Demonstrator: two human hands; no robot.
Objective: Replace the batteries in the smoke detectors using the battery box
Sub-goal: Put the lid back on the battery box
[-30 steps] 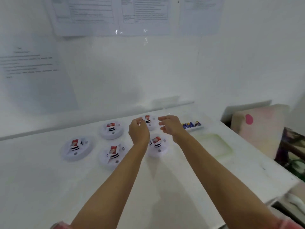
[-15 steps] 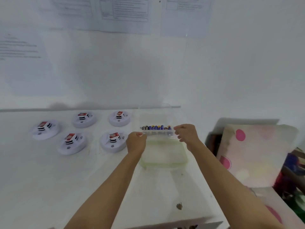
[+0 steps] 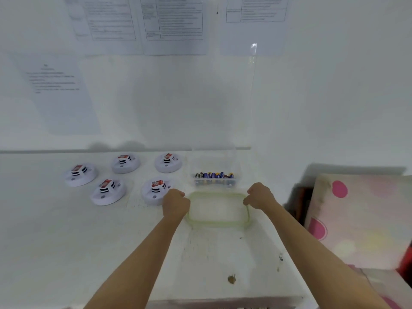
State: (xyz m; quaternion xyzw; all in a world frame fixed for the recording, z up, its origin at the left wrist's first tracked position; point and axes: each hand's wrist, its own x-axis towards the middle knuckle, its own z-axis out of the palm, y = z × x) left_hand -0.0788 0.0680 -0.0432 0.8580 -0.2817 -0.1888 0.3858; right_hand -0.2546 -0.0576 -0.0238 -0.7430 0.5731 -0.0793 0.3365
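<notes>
Several white round smoke detectors [image 3: 108,192] lie on the white table [image 3: 66,241] at the left, each with a red-labelled battery showing on top. The clear battery box [image 3: 215,168] stands open on the table near the wall, with a row of blue and black batteries [image 3: 214,175] along its front. Just in front of it lies the box's green-rimmed clear lid [image 3: 217,224]. My left hand [image 3: 176,202] sits with curled fingers at the lid's left edge. My right hand [image 3: 259,196] pinches the lid's far right corner.
Printed sheets hang on the white wall behind the table. A pink dotted cushion [image 3: 361,219] leans beside the table's right edge. A small brown spot [image 3: 231,279] marks the table near its front edge.
Both hands first hovered over the detectors, then held the battery box by its ends above the lid. Now the box stands on the table behind the lid and both hands are at the lid.
</notes>
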